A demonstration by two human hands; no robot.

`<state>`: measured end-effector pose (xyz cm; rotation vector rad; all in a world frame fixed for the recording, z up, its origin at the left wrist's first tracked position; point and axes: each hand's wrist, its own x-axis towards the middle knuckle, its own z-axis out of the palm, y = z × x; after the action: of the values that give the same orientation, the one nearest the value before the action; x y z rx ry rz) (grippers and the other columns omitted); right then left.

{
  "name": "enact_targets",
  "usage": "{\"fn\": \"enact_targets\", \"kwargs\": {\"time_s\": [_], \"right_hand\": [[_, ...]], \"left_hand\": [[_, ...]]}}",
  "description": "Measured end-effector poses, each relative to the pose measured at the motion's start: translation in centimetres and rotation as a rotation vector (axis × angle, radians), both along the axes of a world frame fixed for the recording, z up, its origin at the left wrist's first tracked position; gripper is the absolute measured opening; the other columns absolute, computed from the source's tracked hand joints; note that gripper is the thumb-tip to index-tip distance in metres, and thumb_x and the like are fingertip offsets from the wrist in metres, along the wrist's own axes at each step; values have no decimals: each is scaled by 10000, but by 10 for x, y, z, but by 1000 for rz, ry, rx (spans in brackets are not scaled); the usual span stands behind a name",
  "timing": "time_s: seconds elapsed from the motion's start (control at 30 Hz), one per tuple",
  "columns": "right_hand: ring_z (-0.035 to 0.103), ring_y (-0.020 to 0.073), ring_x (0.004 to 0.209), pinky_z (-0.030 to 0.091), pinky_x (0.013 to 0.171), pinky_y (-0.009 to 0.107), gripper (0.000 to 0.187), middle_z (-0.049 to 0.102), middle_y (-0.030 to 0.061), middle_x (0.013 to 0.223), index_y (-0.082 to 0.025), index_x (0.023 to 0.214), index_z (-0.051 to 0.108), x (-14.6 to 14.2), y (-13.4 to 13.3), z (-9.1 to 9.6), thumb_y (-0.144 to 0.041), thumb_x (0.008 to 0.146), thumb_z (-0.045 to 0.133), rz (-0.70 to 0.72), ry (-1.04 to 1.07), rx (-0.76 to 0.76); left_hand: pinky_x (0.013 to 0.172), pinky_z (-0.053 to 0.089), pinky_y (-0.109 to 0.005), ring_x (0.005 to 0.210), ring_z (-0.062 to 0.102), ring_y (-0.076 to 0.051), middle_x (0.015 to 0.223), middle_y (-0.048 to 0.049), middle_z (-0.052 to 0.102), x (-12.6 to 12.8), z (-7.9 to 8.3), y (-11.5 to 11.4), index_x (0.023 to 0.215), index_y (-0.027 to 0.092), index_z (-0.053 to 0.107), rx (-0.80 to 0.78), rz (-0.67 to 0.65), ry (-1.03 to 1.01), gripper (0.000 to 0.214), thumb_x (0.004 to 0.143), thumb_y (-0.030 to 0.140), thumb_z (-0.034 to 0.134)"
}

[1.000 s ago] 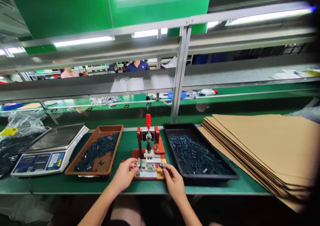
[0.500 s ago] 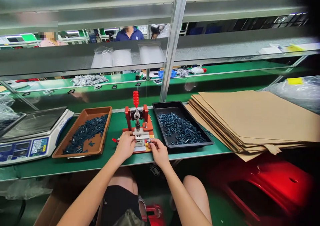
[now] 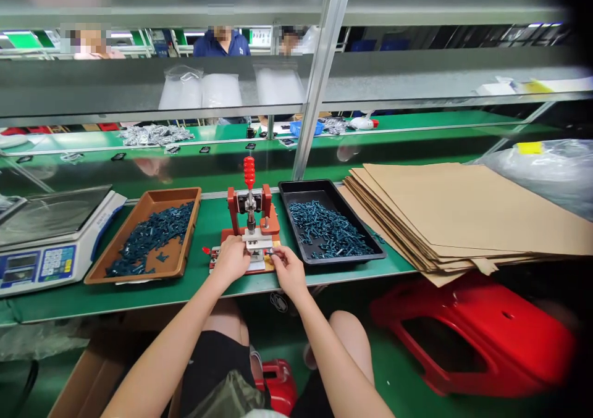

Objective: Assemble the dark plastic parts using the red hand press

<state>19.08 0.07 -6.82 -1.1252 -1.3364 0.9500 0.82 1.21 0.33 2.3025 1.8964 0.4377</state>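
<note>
A toggle-clamp jig [image 3: 250, 220] with an upright red handle [image 3: 249, 172] stands at the table's front, between two trays. My left hand [image 3: 233, 259] is at the jig's left side, its fingers curled together against the pale block under the clamp. What its fingertips hold, if anything, is hidden. At the jig's right edge, my right hand [image 3: 290, 271] pinches a small dark piece between thumb and fingers. Small dark-blue parts fill much of the brown tray [image 3: 194, 236] on the left. More blue parts, thin and pin-like, lie in the black tray [image 3: 327, 191] on the right.
A digital scale [image 3: 50, 245] sits at the far left of the green table [image 3: 185, 297]. Stacked brown cardboard sheets [image 3: 463, 208] lie on the right, above a red stool [image 3: 477, 338]. A metal post [image 3: 319, 78] and shelf rise behind the jig. Other people are beyond the shelf.
The camera view has shifted slightly, so the table sits a little higher and further left in it. Both hands stay at the jig, and the red handle remains upright.
</note>
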Motion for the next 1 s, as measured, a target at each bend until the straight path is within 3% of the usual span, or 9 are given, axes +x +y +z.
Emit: {"fn": "enact_targets", "kwargs": {"time_s": [0.1,0.27,0.47,0.7,0.87,1.0], "right_hand": [[669,198,798,548,775,330,208,712,58,906,-203,983,698,1,5,8,-322,857,584,31,-73,14],[596,170,729,505,715,293,138,655,31,818,-199,801,718,-5,18,20,-275,826,605,71,-281,99],[676,197,909,522,894,333,256,736,38,1009,-232,1006,772,-19,31,16,-185,792,638,186,-286,79],[692,221,1020,516,976,359,248,749,52,1108,-241,959,797,-19,29,17,-135,789,650,192,-339,197],[699,226,1024,521,982,383,257,764,41,1075,-254,979,795,-18,27,19,-137,798,654,209,-326,190],[698,229,1035,517,993,386,219,760,52,1091,-247,963,797,-18,28,18,-159,803,676,224,-290,214]], "left_hand": [[924,457,-392,1058,590,-295,1031,-138,714,-2,1,2,992,147,746,-19,12,9,245,855,212,553],[968,458,-411,1111,566,-316,1152,-116,703,-12,1,2,1042,172,747,-74,-111,-51,332,753,332,721],[978,469,-426,1110,573,-313,1161,-95,700,-13,-1,-1,1043,203,748,-52,-99,-100,324,731,291,734],[961,488,-459,1076,588,-314,1090,-105,708,-10,-3,-6,959,199,763,20,-107,-114,221,759,276,711],[1001,477,-472,1076,576,-292,1042,-112,701,-15,-12,-12,891,187,754,164,-214,-88,141,829,261,652],[1004,473,-487,1076,571,-288,1040,-112,698,-19,-13,-11,897,193,753,167,-269,-71,159,862,291,633]]}}
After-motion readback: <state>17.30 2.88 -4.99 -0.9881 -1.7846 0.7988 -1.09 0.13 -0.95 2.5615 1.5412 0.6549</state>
